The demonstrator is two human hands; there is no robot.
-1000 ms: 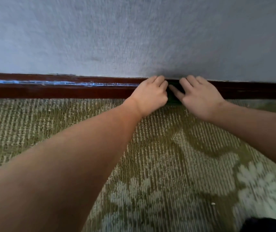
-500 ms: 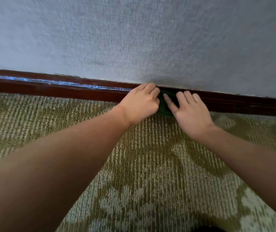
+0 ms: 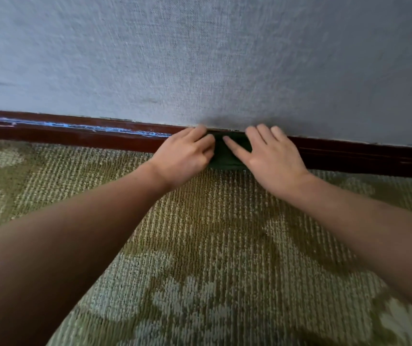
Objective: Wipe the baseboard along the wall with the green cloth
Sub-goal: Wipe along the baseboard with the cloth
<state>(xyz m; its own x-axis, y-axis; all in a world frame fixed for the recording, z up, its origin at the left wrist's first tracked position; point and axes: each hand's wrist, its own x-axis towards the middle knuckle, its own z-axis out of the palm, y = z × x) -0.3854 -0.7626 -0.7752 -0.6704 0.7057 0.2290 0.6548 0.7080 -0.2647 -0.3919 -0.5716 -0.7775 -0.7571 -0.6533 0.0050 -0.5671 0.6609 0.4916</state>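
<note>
A dark green cloth (image 3: 226,158) lies pressed against the dark red-brown baseboard (image 3: 87,138) at the foot of the grey wall. My left hand (image 3: 183,159) has its fingers curled on the cloth's left end. The cloth's right part is under my right hand (image 3: 272,158), which lies flat with straight fingers, the thumb stretched across the cloth's front. Only the strip of cloth between the two hands shows. A blue-white streak (image 3: 80,126) runs along the baseboard's upper ledge to the left of my hands.
A grey textured wall (image 3: 200,58) fills the upper half of the view. An olive and pale green patterned carpet (image 3: 212,245) covers the floor up to the baseboard. The baseboard carries on to the right (image 3: 362,158), darker there.
My hands have drawn slightly apart, so more of the green cloth shows between them. They stay at about the same spot on the baseboard while the view shifts.
</note>
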